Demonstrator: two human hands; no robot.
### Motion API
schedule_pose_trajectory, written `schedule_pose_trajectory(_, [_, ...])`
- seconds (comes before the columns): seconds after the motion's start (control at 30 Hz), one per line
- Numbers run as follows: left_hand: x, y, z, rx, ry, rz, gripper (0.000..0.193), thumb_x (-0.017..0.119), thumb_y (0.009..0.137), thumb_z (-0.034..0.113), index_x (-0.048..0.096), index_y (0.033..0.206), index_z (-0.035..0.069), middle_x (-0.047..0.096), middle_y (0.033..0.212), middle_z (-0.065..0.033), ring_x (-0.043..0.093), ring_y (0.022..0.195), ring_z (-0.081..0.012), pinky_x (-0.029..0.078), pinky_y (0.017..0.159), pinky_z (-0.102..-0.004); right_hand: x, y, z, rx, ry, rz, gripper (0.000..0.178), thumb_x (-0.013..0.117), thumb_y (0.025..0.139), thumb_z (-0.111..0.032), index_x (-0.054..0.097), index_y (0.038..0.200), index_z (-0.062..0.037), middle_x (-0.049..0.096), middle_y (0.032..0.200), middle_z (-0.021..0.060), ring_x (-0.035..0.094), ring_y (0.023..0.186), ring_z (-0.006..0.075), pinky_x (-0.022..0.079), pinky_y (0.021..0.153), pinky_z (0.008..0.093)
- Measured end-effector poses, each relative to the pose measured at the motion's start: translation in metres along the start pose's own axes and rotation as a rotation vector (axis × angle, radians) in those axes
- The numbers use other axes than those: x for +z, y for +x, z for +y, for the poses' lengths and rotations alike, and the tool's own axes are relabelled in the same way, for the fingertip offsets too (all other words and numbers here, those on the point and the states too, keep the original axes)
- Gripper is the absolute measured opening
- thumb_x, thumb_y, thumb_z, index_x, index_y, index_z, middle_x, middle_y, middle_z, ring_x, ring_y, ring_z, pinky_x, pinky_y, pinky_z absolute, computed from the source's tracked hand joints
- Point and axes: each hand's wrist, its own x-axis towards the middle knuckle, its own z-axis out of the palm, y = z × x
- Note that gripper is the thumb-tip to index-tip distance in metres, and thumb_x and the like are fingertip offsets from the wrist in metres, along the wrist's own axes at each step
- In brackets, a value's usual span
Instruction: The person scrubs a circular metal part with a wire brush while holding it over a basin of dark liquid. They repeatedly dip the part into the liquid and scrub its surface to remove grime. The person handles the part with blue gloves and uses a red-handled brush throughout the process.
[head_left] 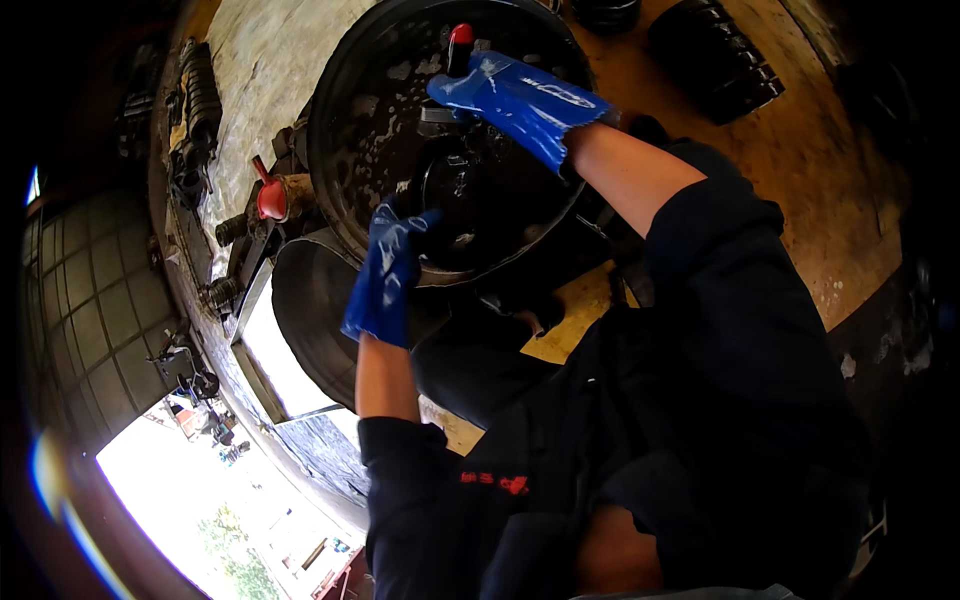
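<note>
A wide black round basin (335, 190) holds dark liquid with patches of foam. My right hand (490, 88), in a blue rubber glove, is closed around a tool with a dark, red-tipped handle (461, 37). A greyish block-like end (438, 115) shows just below that fist; its kind is unclear. My left hand (392, 245), gloved in the same blue, is at the basin's near left side, its fingers at the edge of a dark, wet, round part (450, 185) in the basin. Shadow hides how firmly those fingers grip it.
Left of the basin is a red funnel-shaped piece (271, 197) among metal fittings. A dark ribbed cylinder (715, 60) lies on the brown floor at upper right. Coil-like metal parts (200, 95) stand at far left. Below the basin is a large dark drum (310, 310).
</note>
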Motion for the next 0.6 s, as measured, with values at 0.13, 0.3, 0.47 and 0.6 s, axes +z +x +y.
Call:
schedule_pose_trajectory(0.13, [-0.025, 0.014, -0.090, 0.181, -0.312, -0.091, 0.051, 0.076, 0.082, -0.002, 0.063, 0.131, -0.002, 0.072, 0.117, -0.0150, 0.071, 0.102, -0.0268, 0.060, 0.092, -0.0367, 0.048, -0.012, -0.032, -0.122, -0.009, -0.252, 0.035, 0.068, 0.094, -0.043, 0.069, 0.079, -0.0113, 0.065, 0.072, 0.0013, 0.060, 0.068, 0.0122, 0.052, 0.071, 0.0311])
schedule_pose_trajectory(0.3, [-0.026, 0.033, -0.114, 0.185, -0.511, -0.127, 0.052, 0.068, 0.077, -0.015, 0.065, 0.127, 0.000, 0.073, 0.114, -0.0125, 0.072, 0.099, -0.0262, 0.061, 0.086, -0.0374, 0.082, -0.046, -0.042, -0.638, -0.382, -0.326, 0.025, 0.063, 0.096, -0.033, 0.069, 0.083, -0.0121, 0.066, 0.074, 0.0056, 0.064, 0.073, 0.0145, 0.054, 0.077, 0.0347])
schedule_pose_trajectory(0.47, [-0.006, 0.009, -0.079, 0.159, -0.463, -0.057, 0.053, 0.070, 0.075, -0.017, 0.064, 0.124, 0.000, 0.072, 0.112, -0.0123, 0.072, 0.097, -0.0267, 0.062, 0.085, -0.0385, 0.054, 0.021, -0.009, -0.224, -0.286, -0.148, 0.032, 0.063, 0.096, -0.034, 0.064, 0.075, -0.0094, 0.057, 0.060, 0.0014, 0.054, 0.055, 0.0121, 0.049, 0.063, 0.0298])
schedule_pose_trajectory(0.6, [-0.012, 0.004, -0.087, 0.079, -0.521, -0.012, 0.067, 0.077, 0.069, -0.020, 0.059, 0.130, 0.002, 0.072, 0.111, -0.0133, 0.071, 0.098, -0.0279, 0.063, 0.085, -0.0390, 0.053, 0.012, -0.029, -0.211, -0.321, 0.075, 0.041, 0.062, 0.096, -0.044, 0.066, 0.070, -0.0114, 0.062, 0.062, 0.0020, 0.061, 0.059, 0.0140, 0.051, 0.059, 0.0338])
